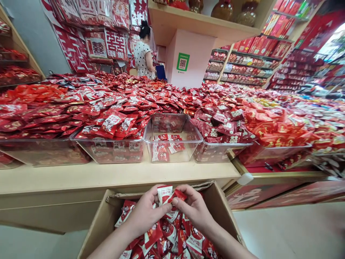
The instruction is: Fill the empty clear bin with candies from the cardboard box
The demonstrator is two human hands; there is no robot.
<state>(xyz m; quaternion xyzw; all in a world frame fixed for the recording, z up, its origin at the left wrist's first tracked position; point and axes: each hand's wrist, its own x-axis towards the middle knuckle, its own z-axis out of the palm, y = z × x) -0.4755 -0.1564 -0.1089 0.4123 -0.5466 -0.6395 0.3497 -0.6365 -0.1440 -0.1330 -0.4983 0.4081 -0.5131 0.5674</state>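
My left hand (pixel 147 208) is closed on a small red-and-white candy packet (pixel 165 191), thumb in front and fingers behind. Beside it, my right hand (pixel 194 208) pinches another red candy packet (pixel 179 195), and the two thumbs almost meet. Both hands are over an open cardboard box (pixel 100 219) full of loose red-and-white candy packets (pixel 167 230). Directly beyond the box, on the counter, stands a clear plastic bin (pixel 192 144) with several similar packets lying flat on its bottom. My palms are partly hidden from view.
Heaped bins of red packets flank it, one on the left (pixel 115 144) and one of dark red packets on the right (pixel 215 147). A pale counter ledge (pixel 113 176) runs before them. Behind stand a pillar with a QR sign (pixel 183 62) and a person (pixel 142 54) in a dotted top.
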